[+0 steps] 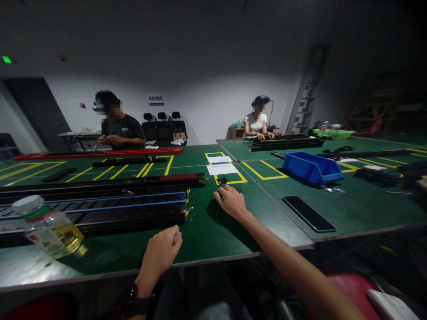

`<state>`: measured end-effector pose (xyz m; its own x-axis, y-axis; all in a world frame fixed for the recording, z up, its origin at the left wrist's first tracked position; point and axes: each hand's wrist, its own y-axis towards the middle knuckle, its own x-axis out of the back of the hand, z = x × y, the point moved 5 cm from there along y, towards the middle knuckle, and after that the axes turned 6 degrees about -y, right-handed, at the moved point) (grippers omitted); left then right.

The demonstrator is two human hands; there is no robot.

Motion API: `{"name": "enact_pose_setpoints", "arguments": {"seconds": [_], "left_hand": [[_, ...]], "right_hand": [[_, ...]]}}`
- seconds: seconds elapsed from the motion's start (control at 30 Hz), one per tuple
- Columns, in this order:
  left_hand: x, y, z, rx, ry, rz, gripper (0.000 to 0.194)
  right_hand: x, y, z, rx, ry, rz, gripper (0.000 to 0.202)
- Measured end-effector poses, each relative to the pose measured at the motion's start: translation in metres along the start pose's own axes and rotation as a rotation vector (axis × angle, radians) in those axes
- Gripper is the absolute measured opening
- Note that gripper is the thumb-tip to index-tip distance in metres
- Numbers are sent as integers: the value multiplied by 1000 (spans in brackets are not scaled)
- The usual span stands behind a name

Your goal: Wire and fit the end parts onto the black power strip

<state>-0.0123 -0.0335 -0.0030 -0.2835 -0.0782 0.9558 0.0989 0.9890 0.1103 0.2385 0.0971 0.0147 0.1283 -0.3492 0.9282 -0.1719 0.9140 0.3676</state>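
My left hand (163, 251) is closed in a loose fist over the front edge of the green table, and nothing sticks out of it. Farther forward, my right hand (231, 201) is low over the tabletop with its fingers bent down and drawn together. What its fingertips hold, if anything, is hidden. Just beyond them is a small black part (222, 180) by a yellow-taped box, and a dark flat piece shows behind the knuckles. Left of my hands lie long black rails (133, 214) with blue strips, red dots and yellow wire ends.
A bottle of yellow liquid (55, 231) stands at the left front. On the right are a phone (308, 213) and a blue bin (312, 168). Paper sheets (222, 169) lie ahead. Two people work across the table, near a long red rail (100, 153) and black rails (287, 144).
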Motion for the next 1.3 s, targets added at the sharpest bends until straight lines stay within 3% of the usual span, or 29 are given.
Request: {"name": "enact_pose_setpoints", "arguments": {"seconds": [0.4,0.87,1.3], "left_hand": [[-1,2,0,15,21,14,28],[-2,1,1,12,23,9,27],[0,1,0,23,26,16,28]], "right_hand": [[-6,-4,5,119,-86,1,66],[-14,-1,1,186,4,9,46],[-20,2,-4,175,33,-3,47]]}}
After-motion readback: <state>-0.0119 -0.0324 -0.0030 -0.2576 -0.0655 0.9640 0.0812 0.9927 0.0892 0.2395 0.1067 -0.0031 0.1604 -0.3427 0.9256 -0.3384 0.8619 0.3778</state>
